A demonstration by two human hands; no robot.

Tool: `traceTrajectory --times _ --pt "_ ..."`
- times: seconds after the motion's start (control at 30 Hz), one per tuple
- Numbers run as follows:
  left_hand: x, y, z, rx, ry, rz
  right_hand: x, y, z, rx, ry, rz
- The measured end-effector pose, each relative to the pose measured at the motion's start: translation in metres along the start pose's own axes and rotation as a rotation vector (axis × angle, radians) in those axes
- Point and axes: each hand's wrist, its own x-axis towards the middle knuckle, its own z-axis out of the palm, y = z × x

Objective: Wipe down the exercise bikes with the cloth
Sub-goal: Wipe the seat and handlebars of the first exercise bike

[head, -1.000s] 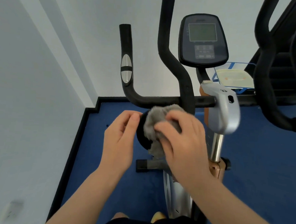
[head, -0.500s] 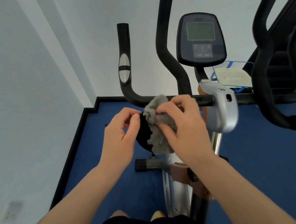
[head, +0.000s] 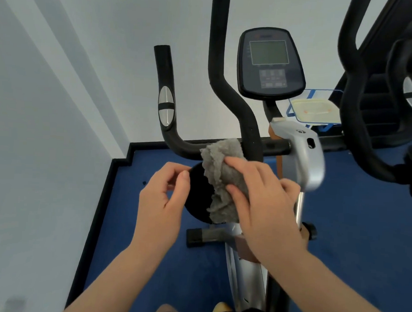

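Cloth [head: 222, 180], grey and fluffy, lies over the right part of a black round seat [head: 198, 198] of the exercise bike [head: 295, 160]. On the cloth rests the right hand [head: 262, 201], fingers bent over it and pressing it on the seat. On the seat's left edge is the left hand [head: 162, 201], with curled fingers and thumb holding the rim. Behind them stand the black handlebar [head: 166, 101] and the console [head: 269, 61] with a grey screen. Below is blue floor [head: 363, 235], and at left a white wall [head: 46, 123].
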Motion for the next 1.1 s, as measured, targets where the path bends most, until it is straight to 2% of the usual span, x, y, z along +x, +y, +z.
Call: traceTrajectory --times 0.17,0.3,0.47,0.63,0.77,0.9,1.1 --pt "0.001 -0.001 0.003 0.016 0.016 0.013 0.031 -0.009 0.01 -0.04 -0.105 0.048" --pt "0.0 -0.001 0.002 0.004 0.007 0.004 0.011 -0.002 0.005 -0.011 -0.083 0.11" --pt "0.0 -0.002 0.004 0.005 0.028 0.017 0.035 -0.005 0.007 -0.172 -0.157 0.069" --pt "0.0 0.0 0.006 -0.006 0.032 0.012 0.01 -0.003 -0.001 -0.114 -0.126 0.118" --pt "0.001 -0.001 0.008 0.001 0.043 0.022 0.031 -0.005 0.005 -0.177 -0.158 0.094" --pt "0.0 0.0 0.007 -0.002 0.041 0.024 0.008 -0.004 -0.001 -0.087 -0.139 0.136" --pt "0.001 -0.001 0.009 0.011 0.061 0.0 0.038 -0.009 0.007 -0.239 -0.11 0.086"
